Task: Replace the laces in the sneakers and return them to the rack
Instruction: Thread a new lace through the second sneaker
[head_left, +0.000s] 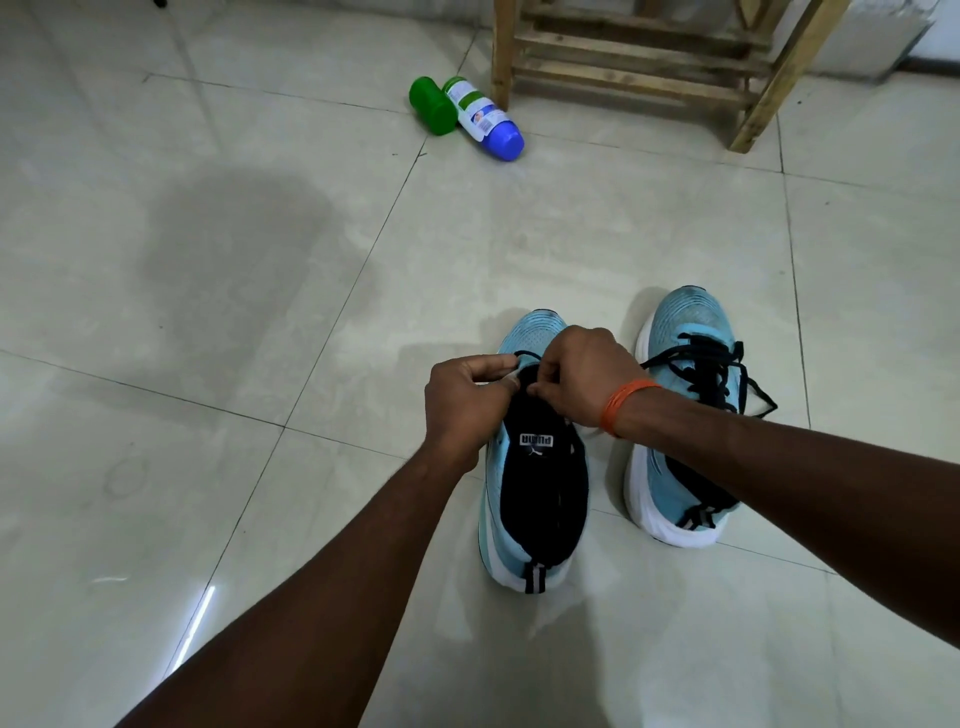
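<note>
Both hands work at the forefoot of the unlaced sneaker, low centre of the frame. The left hand and the right hand each pinch the black lace with curled fingers. The sneaker's long axis runs up the frame, with the toe pointing away toward the wooden rack at upper right.
</note>
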